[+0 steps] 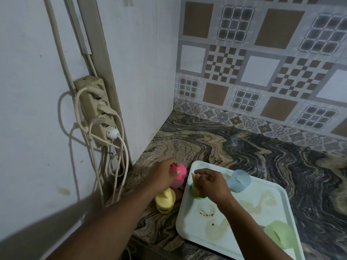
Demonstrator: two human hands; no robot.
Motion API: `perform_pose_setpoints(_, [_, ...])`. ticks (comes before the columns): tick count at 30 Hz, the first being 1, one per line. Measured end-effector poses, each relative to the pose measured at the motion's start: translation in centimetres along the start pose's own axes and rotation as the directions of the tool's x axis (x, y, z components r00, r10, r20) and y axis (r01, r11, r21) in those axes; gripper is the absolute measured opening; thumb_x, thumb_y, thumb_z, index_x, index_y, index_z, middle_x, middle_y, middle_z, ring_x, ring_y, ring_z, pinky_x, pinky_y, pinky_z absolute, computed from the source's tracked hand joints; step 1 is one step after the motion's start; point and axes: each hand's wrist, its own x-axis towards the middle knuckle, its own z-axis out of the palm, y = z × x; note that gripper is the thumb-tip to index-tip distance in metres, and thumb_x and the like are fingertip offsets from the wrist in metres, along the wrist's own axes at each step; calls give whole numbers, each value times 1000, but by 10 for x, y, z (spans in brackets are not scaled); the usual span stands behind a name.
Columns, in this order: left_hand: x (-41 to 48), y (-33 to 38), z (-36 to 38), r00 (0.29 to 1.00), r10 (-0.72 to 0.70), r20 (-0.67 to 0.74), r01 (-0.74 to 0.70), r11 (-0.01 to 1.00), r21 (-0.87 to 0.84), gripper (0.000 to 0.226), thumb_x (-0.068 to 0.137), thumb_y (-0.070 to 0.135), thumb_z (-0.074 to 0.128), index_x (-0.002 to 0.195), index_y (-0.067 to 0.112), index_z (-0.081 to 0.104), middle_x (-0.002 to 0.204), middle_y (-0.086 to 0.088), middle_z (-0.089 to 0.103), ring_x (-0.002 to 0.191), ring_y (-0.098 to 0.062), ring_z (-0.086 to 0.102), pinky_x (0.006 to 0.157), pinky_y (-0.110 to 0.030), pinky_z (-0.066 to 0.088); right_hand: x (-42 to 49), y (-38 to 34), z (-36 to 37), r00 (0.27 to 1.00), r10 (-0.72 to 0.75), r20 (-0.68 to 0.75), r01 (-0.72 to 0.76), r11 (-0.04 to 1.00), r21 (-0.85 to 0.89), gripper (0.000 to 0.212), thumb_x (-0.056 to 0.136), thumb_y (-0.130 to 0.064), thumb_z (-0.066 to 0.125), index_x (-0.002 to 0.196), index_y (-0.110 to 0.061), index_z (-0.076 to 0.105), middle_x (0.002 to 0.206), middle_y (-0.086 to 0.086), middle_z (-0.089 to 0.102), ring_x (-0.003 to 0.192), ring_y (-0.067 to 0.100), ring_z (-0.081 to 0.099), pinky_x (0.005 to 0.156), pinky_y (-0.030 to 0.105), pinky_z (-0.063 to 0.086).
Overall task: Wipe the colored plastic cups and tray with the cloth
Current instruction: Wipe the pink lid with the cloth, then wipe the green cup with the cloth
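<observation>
A white tray [262,188] with brown stains lies on the marbled counter. My left hand [163,175] grips a pink cup [179,177] upside down on the counter, left of the tray. A yellow cup [165,202] stands upside down just in front of it. My right hand [210,182] holds a tan cloth [196,186] over a green cup [197,196] at the tray's left edge; that cup is mostly hidden. A blue cup [238,180] stands on the tray's far side, and a light green cup [279,235] on its near right corner.
The counter [244,147] meets a white wall on the left and a patterned tile wall behind. A power strip [95,109] with several plugs and hanging cables is fixed to the left wall. The counter's front edge runs under the tray's near side.
</observation>
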Motion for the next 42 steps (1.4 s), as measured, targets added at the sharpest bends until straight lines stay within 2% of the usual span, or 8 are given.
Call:
perform_pose_setpoints(6, [4, -4, 3, 996, 82, 30, -85, 993, 88, 16, 88, 36, 66, 103, 34, 62, 105, 4, 71, 96, -21, 65, 78, -40, 56, -2, 13, -3, 997, 56, -44, -55, 998, 11, 17, 98, -15, 60, 105, -20, 76, 78, 7, 76, 71, 28, 75, 70, 48, 64])
perform_pose_setpoints(17, [7, -9, -1, 994, 66, 82, -73, 994, 86, 13, 89, 25, 68, 96, 25, 57, 102, 2, 65, 95, -23, 61, 77, -36, 50, 8, 21, -15, 989, 119, -85, -107, 986, 131, 13, 97, -13, 63, 102, -17, 75, 84, 13, 77, 70, 30, 75, 68, 48, 64])
perform_pose_setpoints(23, [13, 1, -4, 987, 2, 163, -29, 987, 159, 15, 87, 22, 66, 99, 25, 56, 104, 0, 65, 93, -24, 61, 79, -40, 54, 5, 19, -16, 968, 236, 87, -251, 884, 394, 15, 93, -21, 70, 104, -11, 69, 80, 13, 69, 65, 23, 61, 61, 35, 46])
perform_pose_setpoints(29, [22, 25, 1, 989, 27, 145, -66, 959, 275, 32, 85, 34, 67, 114, 26, 55, 126, -2, 49, 115, -26, 51, 89, -39, 48, -1, 6, -61, 945, 261, 195, -326, 762, 560, 13, 86, 0, 69, 88, -8, 59, 74, 13, 62, 55, 17, 58, 47, 24, 47])
perform_pose_setpoints(32, [23, 56, 13, 986, 116, 122, -141, 964, 226, 38, 90, 40, 66, 123, 25, 54, 130, -2, 49, 120, -25, 48, 95, -42, 46, -6, -1, -93, 940, 322, 110, -325, 759, 564, 9, 96, -11, 62, 94, -4, 66, 75, 15, 69, 58, 20, 61, 51, 28, 49])
perform_pose_setpoints(36, [15, 113, 41, 948, 252, 195, -273, 958, 88, 27, 91, 38, 65, 114, 27, 57, 117, 6, 53, 103, -16, 56, 87, -35, 48, -12, 3, -143, 949, 311, 49, -266, 710, 652, 40, 102, -45, 50, 112, -11, 70, 101, 16, 75, 79, 26, 70, 61, 34, 54])
perform_pose_setpoints(39, [0, 160, 73, 875, 346, 339, -369, 929, 5, 29, 85, 45, 72, 107, 28, 62, 107, 9, 59, 80, -1, 54, 82, -34, 53, -19, 20, -190, 933, 360, -3, -262, 684, 681, 52, 98, -63, 43, 103, -20, 71, 96, 11, 71, 79, 24, 64, 69, 34, 46])
perform_pose_setpoints(42, [-25, 198, 107, 750, 407, 522, -488, 872, 21, 49, 75, 62, 76, 109, 30, 65, 110, 8, 63, 94, -9, 59, 86, -32, 52, -34, 38, -232, 941, 333, 58, -264, 618, 741, 55, 95, -65, 48, 106, -14, 68, 96, 15, 64, 81, 27, 60, 68, 31, 54])
